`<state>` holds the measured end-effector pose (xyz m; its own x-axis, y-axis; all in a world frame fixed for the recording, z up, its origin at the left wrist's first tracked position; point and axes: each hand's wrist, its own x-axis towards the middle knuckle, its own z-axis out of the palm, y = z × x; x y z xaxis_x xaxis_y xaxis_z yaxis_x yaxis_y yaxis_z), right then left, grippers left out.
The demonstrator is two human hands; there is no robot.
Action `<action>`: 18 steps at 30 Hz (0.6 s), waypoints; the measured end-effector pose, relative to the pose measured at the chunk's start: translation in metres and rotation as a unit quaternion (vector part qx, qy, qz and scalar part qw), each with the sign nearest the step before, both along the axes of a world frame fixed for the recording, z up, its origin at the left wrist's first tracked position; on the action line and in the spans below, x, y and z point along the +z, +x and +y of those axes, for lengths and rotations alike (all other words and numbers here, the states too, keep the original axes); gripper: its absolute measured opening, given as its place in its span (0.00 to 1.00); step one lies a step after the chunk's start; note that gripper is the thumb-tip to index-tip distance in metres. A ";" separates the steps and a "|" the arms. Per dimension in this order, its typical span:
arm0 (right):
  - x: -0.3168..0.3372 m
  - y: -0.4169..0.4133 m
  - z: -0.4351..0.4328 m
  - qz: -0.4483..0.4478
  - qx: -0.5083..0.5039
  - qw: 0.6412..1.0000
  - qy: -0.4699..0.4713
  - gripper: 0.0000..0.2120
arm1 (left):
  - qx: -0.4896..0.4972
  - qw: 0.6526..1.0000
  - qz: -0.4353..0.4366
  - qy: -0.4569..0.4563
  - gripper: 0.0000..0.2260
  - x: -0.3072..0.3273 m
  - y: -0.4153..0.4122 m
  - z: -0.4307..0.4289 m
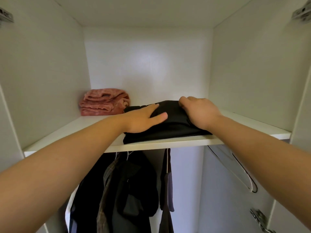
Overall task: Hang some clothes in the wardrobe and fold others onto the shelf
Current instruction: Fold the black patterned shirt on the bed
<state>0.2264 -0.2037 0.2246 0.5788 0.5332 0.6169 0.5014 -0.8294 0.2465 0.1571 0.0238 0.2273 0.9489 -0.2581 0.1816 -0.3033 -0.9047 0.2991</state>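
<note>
Folded black garment (170,130) at centre frame near the shelf (75,130) front edge, left grip (143,119) released and flat on it, right grip (198,111) curled over its far fold, pink folded towel (104,101) behind at left, dark clothes (131,182) hanging below.

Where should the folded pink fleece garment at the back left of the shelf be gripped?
Probably its front edge, coming from the front: the folded pink fleece garment lies flat in stacked layers near the white left wall, and the folded black garment crowds its right. Pinch all layers together so the fold holds.
</note>
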 end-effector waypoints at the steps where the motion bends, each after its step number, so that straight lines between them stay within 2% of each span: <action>1: 0.002 -0.004 -0.003 0.011 0.012 1.000 0.010 0.09 | -0.010 0.999 0.012 0.033 0.45 -0.002 -0.002 0.003; 3: 0.007 -0.015 -0.008 0.060 0.003 0.998 0.014 0.19 | -0.030 0.995 0.008 0.094 0.54 -0.005 0.003 0.011; 4: 0.011 -0.019 -0.008 0.081 -0.009 0.997 -0.007 0.22 | -0.034 0.994 0.004 0.107 0.55 -0.005 0.008 0.013; 7: 0.018 -0.025 -0.003 0.113 -0.036 0.990 -0.078 0.22 | -0.040 0.990 -0.018 0.133 0.51 -0.006 0.027 0.016; 10: 0.020 -0.010 0.013 0.135 -0.058 0.981 -0.123 0.20 | -0.004 0.977 -0.038 0.209 0.42 -0.009 0.042 0.016; 12: 0.019 0.004 0.025 0.145 -0.072 0.976 -0.148 0.20 | 0.050 0.953 -0.057 0.294 0.36 -0.008 0.052 0.012; 15: 0.020 0.030 0.041 0.177 -0.096 0.965 -0.165 0.21 | 0.094 0.868 -0.127 0.471 0.34 -0.001 0.077 0.005; 16: 0.021 0.040 0.046 0.190 -0.102 0.962 -0.166 0.21 | 0.098 0.849 -0.135 0.501 0.34 0.000 0.088 0.005; 18: 0.021 0.061 0.054 0.213 -0.114 0.956 -0.167 0.19 | 0.115 0.850 -0.113 0.502 0.34 0.000 0.112 0.008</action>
